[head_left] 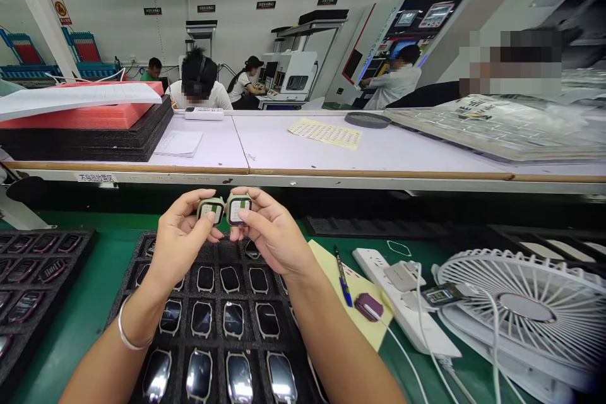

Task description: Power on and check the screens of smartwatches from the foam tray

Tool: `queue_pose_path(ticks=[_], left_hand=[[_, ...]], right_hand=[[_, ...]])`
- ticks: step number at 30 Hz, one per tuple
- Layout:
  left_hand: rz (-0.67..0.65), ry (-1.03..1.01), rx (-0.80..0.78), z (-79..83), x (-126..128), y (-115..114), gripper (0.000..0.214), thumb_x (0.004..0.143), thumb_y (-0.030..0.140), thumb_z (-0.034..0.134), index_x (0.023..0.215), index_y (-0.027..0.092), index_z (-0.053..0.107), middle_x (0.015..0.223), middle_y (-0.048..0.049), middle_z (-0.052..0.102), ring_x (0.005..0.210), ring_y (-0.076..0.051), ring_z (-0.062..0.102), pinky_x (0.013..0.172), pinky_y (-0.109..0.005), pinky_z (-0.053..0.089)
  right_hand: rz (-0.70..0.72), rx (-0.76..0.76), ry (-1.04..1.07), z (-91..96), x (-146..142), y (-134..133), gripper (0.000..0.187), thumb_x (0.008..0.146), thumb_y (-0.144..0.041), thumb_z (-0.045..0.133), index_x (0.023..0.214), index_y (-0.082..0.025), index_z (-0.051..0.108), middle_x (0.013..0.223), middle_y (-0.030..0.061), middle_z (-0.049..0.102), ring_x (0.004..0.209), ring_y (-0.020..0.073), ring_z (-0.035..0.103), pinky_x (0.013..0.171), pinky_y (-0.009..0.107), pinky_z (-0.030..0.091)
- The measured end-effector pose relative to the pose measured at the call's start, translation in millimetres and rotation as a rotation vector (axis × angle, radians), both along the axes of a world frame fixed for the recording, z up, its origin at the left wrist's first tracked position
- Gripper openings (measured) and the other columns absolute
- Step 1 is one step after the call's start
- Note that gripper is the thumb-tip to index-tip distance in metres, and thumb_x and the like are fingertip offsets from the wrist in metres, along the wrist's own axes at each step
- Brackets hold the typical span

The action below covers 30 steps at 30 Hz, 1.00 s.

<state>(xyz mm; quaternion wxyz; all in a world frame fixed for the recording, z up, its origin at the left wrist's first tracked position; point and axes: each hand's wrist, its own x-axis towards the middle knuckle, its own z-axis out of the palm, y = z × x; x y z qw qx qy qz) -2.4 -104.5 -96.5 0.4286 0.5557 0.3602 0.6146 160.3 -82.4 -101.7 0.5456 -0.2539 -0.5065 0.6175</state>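
Note:
My left hand [182, 237] grips a green-framed smartwatch [211, 211] with its screen lit in white and green. Pinched in my right hand [272, 230] is a second smartwatch [239, 209] of the same kind, its screen also lit. The two watch cases are held side by side, almost touching, with a thumb on each screen. Below them lies a black foam tray [215, 350] with watch cases in its slots, screens up and dark, such as one watch [233, 319] near the middle. My forearms hide part of this tray.
Another foam tray [71, 284] of watches sits left. To the right are a pen [343, 278], a purple watch [368, 307] on a cable, a power strip [407, 309] and a white fan [521, 309]. A shelf [265, 139] crosses ahead; several people work beyond it.

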Motion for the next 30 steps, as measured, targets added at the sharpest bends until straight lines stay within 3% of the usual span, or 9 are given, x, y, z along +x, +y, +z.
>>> queue_pose_path(ticks=[21, 30], left_hand=[[-0.017, -0.017, 0.016, 1.1, 1.9, -0.8, 0.04, 0.079, 0.014, 0.069, 0.118, 0.02, 0.062, 0.097, -0.0015, 0.069, 0.062, -0.008, 0.069, 0.061, -0.021, 0.062], [-0.064, -0.026, -0.013, 0.3, 4.4, -0.7, 0.051, 0.073, 0.011, 0.071, 0.121, 0.022, 0.062, 0.107, -0.0044, 0.069, 0.067, -0.009, 0.069, 0.068, -0.025, 0.062]], right_hand=[[0.006, 0.001, 0.021, 2.4, -0.2, -2.5, 0.038, 0.075, -0.018, 0.072, 0.112, -0.023, 0.062, 0.089, -0.0016, 0.066, 0.058, 0.0088, 0.062, 0.057, 0.026, 0.048], [0.005, -0.057, 0.085, 2.7, -0.1, 2.1, 0.029, 0.084, -0.041, 0.067, 0.105, -0.021, 0.063, 0.068, -0.0026, 0.063, 0.052, 0.0125, 0.061, 0.053, 0.027, 0.046]])
